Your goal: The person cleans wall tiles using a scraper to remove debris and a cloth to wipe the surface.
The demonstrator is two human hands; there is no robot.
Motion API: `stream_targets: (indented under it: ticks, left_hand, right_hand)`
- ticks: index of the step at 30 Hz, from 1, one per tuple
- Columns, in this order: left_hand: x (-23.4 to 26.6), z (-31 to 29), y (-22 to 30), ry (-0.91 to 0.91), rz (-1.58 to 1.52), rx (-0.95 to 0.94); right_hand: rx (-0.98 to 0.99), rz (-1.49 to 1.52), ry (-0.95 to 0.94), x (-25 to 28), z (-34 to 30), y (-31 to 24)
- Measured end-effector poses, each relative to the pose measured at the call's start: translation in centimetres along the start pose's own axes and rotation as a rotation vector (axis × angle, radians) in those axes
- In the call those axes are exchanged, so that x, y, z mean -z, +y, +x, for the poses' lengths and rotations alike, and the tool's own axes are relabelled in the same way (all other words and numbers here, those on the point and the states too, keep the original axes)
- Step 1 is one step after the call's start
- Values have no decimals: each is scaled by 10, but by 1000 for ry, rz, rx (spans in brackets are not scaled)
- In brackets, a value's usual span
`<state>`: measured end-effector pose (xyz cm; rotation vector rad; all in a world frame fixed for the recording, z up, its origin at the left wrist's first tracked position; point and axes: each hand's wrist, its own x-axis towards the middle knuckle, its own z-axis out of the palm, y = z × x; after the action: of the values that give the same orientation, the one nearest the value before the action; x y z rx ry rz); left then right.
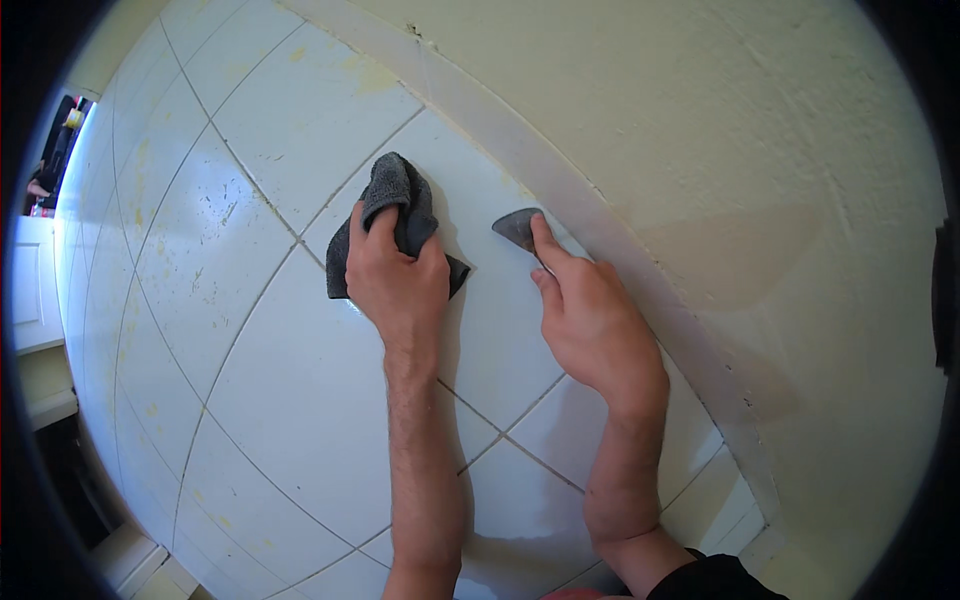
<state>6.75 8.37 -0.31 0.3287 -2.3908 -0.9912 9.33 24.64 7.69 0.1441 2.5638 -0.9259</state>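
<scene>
A bunched dark grey cloth [410, 215] is gripped in my left hand [400, 285], which presses it onto the white tiles beside a grout line. Part of the cloth spreads out under my fingers. In my right hand [605, 325] is a scraper [515, 228] with a flared metal blade. My index finger lies along its blade, and the handle is hidden in my palm. The blade points left, low over or on the tile near the baseboard; whether it touches I cannot tell.
White tiles [290, 370] with yellowish smears and small dark specks spread to the left. A pale baseboard [560, 190] runs diagonally along the cream wall [760, 120] on the right. At the far left edge stand a white cabinet door [35, 285] and some dark items.
</scene>
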Motion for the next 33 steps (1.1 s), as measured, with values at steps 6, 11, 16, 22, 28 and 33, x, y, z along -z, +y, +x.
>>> stream_targets:
  ticks: [6,11,16,22,28,33]
  left_hand:
    - [-4,-2,1,6,23,-16]
    - [-4,-2,3,8,1,-6]
    - [-4,-1,1,8,-18,-13]
    - [-3,-1,1,4,-24,-5]
    - [-1,0,3,-1,-3,-3]
    - [-2,0,1,-3,-14,-9]
  right_hand:
    - [56,54,40,-3,3,12]
    - [28,57,34,-2,6,10]
    - [11,98,43,0,5,11]
    - [9,100,34,1,7,9]
    - [77,156,116,-7,11,14]
    - [-5,108,60,1,8,7]
